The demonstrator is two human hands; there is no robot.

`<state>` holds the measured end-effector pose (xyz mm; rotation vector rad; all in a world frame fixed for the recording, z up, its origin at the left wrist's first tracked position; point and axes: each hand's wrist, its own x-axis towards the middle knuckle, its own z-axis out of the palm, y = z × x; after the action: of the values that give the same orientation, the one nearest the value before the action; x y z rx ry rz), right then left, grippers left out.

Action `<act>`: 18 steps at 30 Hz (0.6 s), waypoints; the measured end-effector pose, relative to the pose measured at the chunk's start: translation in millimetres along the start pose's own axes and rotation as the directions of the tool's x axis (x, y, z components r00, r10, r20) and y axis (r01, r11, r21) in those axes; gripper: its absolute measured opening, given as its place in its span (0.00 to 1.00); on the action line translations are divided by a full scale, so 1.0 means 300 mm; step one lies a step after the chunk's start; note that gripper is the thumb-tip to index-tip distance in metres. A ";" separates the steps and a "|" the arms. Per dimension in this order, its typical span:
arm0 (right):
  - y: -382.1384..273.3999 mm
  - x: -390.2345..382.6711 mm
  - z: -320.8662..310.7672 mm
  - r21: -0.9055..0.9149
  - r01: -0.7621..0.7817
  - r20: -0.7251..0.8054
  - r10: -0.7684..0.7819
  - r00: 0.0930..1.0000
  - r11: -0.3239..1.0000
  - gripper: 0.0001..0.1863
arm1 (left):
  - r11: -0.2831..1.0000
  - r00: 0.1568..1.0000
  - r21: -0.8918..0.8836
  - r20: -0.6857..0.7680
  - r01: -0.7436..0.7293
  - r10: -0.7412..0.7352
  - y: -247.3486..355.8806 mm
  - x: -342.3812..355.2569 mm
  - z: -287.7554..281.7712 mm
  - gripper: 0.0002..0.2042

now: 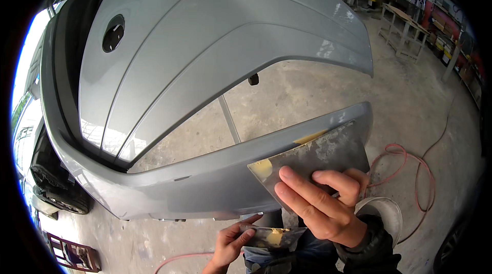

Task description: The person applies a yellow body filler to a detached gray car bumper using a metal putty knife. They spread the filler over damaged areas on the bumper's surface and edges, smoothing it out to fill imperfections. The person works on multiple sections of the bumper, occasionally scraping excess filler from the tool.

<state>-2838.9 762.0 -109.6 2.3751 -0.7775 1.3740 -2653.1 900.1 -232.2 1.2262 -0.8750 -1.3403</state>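
At the grey panel (154, 187), both hands (325, 210) grip yellow-smeared dark plates (330, 152).

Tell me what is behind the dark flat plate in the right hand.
Behind the dark flat plate, the grey curved panel shows, with a yellow patch at the plate's upper edge. What the plate and right hand cover cannot be seen.

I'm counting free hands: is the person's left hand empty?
No, the left hand grips a dark plate with yellow paste on it.
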 end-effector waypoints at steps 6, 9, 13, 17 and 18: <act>0.006 -0.003 0.021 0.013 -0.018 -0.002 0.018 1.000 1.000 0.11 | 1.000 1.000 -0.004 0.006 0.019 -0.019 -0.009 0.011 -0.013 0.09; 0.008 -0.005 0.020 0.017 -0.017 0.021 0.017 1.000 1.000 0.12 | 0.998 0.999 -0.030 -0.002 0.050 -0.050 -0.003 0.016 -0.013 0.09; 0.008 0.000 0.036 0.019 -0.030 -0.011 0.030 0.999 0.999 0.11 | 0.997 0.995 -0.020 -0.062 0.078 -0.079 0.000 0.015 -0.018 0.10; 0.003 -0.023 0.025 0.058 -0.033 0.052 0.030 0.998 0.998 0.13 | 0.999 0.996 0.052 -0.086 -0.011 0.016 -0.027 0.017 -0.032 0.10; 0.001 -0.029 0.019 0.066 -0.035 0.049 0.032 0.998 0.997 0.13 | 0.999 0.996 0.035 -0.093 0.012 -0.008 -0.027 0.015 -0.032 0.09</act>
<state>-2838.5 761.7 -120.0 2.4649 -0.7991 1.3815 -2645.1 898.4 -242.8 1.3118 -0.8309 -1.2697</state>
